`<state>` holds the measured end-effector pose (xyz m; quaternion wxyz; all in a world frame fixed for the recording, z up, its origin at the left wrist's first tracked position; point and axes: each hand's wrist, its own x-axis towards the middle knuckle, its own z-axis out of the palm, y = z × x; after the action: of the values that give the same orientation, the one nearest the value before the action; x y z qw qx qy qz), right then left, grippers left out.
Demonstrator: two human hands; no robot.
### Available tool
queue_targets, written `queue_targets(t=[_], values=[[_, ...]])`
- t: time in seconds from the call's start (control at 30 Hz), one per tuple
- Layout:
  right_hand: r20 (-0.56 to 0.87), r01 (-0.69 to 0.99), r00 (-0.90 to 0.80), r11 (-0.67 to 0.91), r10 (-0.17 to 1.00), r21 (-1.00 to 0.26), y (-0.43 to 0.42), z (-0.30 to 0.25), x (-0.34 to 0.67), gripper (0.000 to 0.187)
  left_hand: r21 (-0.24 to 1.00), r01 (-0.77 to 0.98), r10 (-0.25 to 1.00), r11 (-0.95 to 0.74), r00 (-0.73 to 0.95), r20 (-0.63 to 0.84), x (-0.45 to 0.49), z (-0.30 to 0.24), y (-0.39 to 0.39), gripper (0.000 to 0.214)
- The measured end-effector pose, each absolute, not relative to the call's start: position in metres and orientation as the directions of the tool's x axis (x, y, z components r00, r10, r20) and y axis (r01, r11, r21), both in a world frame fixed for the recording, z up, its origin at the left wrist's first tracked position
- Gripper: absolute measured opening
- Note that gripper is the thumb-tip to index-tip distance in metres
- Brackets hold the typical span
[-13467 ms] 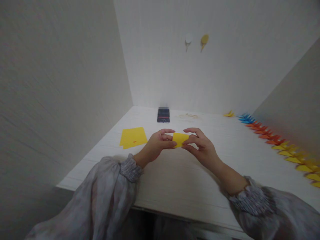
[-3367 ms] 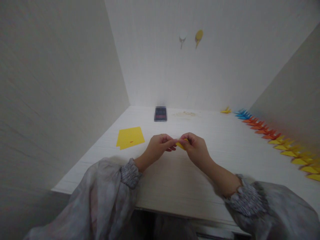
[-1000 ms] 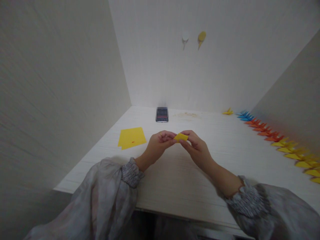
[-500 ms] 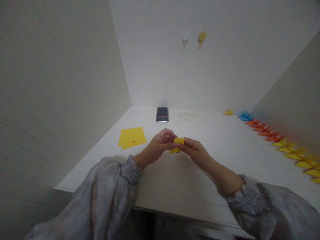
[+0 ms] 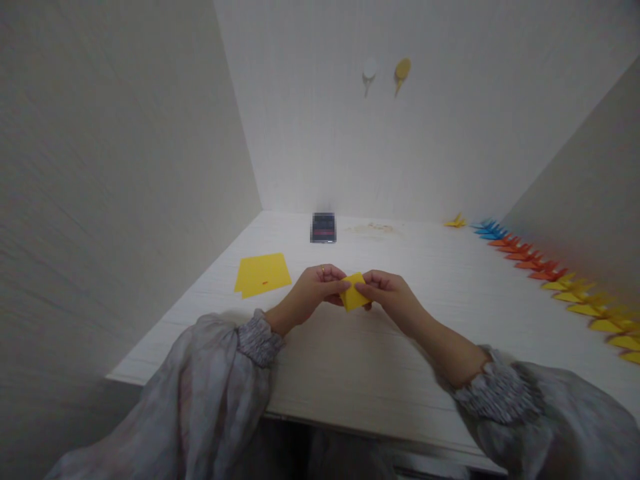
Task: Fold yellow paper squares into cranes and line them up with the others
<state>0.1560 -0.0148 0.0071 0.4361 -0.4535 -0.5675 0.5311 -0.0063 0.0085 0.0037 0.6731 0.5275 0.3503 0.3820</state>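
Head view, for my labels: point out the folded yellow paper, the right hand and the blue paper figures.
Folded yellow paper (image 5: 356, 300), head view: lower face.
Right hand (image 5: 394, 292), head view: its middle.
Blue paper figures (image 5: 491, 232), head view: middle of the group.

dark device (image 5: 323, 228): on table (image 5: 425, 267) | white hook (image 5: 369, 69), yellow hook (image 5: 403, 69): on wall (image 5: 310, 133)

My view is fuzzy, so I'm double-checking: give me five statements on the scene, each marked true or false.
The left hand and right hand both hold the small yellow paper. True.
The flat yellow sheets lie right of both hands. False: they lie left.
The ring is on the right hand. False: it is on the left.
The phone is beyond the hands, near the back wall. True.
The folded shapes are all yellow. False: some are blue or orange.
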Motion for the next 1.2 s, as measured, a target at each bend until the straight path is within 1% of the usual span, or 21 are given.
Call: queue_targets(t=[0.1, 0.17, 0.2, 0.27, 0.37, 0.43, 0.5, 0.57, 0.67, 0.8, 1.03, 1.2], values=[[-0.096, 0.166, -0.160, -0.069, 0.983, -0.984, -0.012, 0.000, 0.156, 0.012, 0.978, -0.026, 0.893, 0.207, 0.414, -0.177, -0.006, -0.001, 0.011, 0.025], [-0.130, 0.271, -0.140, -0.089, 0.981, -0.958, -0.010, -0.004, 0.156, 0.011, 0.977, 0.075, 0.897, 0.197, 0.388, -0.211, -0.006, -0.005, 0.013, 0.019], [-0.123, 0.332, -0.139, -0.071, 0.983, -0.941, -0.010, -0.005, 0.156, 0.011, 0.976, 0.136, 0.902, 0.168, 0.379, -0.208, -0.006, -0.008, 0.015, 0.017], [-0.086, 0.454, -0.156, -0.006, 0.984, -0.891, -0.009, -0.007, 0.157, 0.012, 0.959, 0.278, 0.914, 0.052, 0.374, -0.158, -0.008, -0.012, 0.018, 0.013], [-0.035, 0.610, -0.178, 0.082, 0.983, -0.788, -0.007, -0.007, 0.159, 0.015, 0.869, 0.464, 0.916, -0.168, 0.399, -0.036, -0.013, -0.016, 0.022, 0.015], [0.045, 0.696, -0.189, 0.166, 0.981, -0.698, -0.006, -0.008, 0.160, 0.015, 0.805, 0.532, 0.903, -0.262, 0.429, 0.010, -0.015, -0.016, 0.023, 0.017], [0.124, 0.752, -0.222, 0.251, 0.967, -0.609, -0.005, -0.008, 0.162, 0.013, 0.764, 0.565, 0.890, -0.311, 0.455, 0.027, -0.016, -0.015, 0.023, 0.017], [0.140, 0.766, -0.251, 0.286, 0.958, -0.575, -0.004, -0.010, 0.163, 0.013, 0.746, 0.577, 0.882, -0.332, 0.469, 0.030, -0.015, -0.014, 0.022, 0.018], [0.123, 0.756, -0.281, 0.298, 0.952, -0.583, -0.003, -0.011, 0.164, 0.015, 0.739, 0.581, 0.876, -0.341, 0.482, 0.025, -0.014, -0.012, 0.021, 0.019], [0.149, 0.758, -0.312, 0.341, 0.938, -0.556, -0.003, -0.013, 0.165, 0.017, 0.720, 0.591, 0.876, -0.363, 0.479, 0.049, -0.014, -0.014, 0.022, 0.017], [0.210, 0.758, -0.375, 0.429, 0.903, -0.491, -0.005, -0.012, 0.163, 0.018, 0.765, 0.528, 0.856, -0.367, 0.513, 0.057, -0.016, -0.018, 0.025, 0.017], [0.249, 0.717, -0.492, 0.550, 0.834, -0.427, -0.008, -0.009, 0.167, 0.019, 0.754, 0.532, 0.854, -0.385, 0.515, 0.074, -0.014, -0.015, 0.021, 0.011]])
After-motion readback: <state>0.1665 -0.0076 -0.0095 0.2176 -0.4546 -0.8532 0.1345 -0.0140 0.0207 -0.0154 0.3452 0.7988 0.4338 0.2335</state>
